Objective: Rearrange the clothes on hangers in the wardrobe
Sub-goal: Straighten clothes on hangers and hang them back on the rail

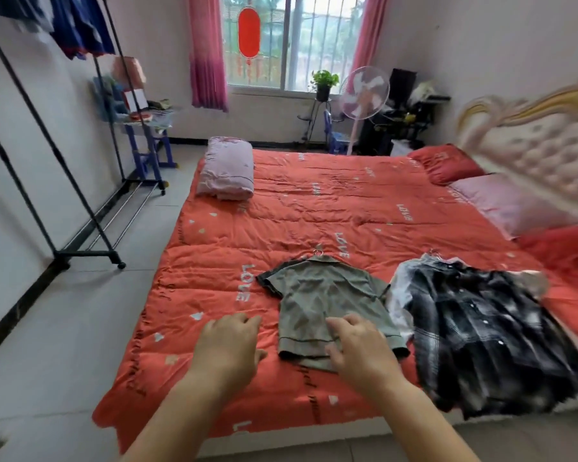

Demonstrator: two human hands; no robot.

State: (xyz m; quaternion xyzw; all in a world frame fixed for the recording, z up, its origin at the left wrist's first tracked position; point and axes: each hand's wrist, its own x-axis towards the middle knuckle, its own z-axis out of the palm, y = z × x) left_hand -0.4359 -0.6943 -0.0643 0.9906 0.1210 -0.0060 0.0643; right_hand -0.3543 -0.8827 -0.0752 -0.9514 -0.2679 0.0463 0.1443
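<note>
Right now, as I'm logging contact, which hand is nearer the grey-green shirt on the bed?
Right. The right hand overlaps the lower hem of the grey-green shirt; the left hand is over the red quilt to the shirt's left, clear of the fabric.

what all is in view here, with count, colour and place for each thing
bedspread: one, red-orange, middle of view
shirt: one, grey-green, on a hanger, on the bedspread
plaid clothes: one pile, black-and-white, right of the shirt
folded blanket: one, pale pink, bedspread's far left corner
red pillow: one, red, by the headboard
pink pillow: one, pink, beside the red pillow
clothes rack: one, black, far left
fan: one, pink and white, near the window
left hand: one, empty, left of the shirt
right hand: one, over the shirt's hem, grip unclear
</note>
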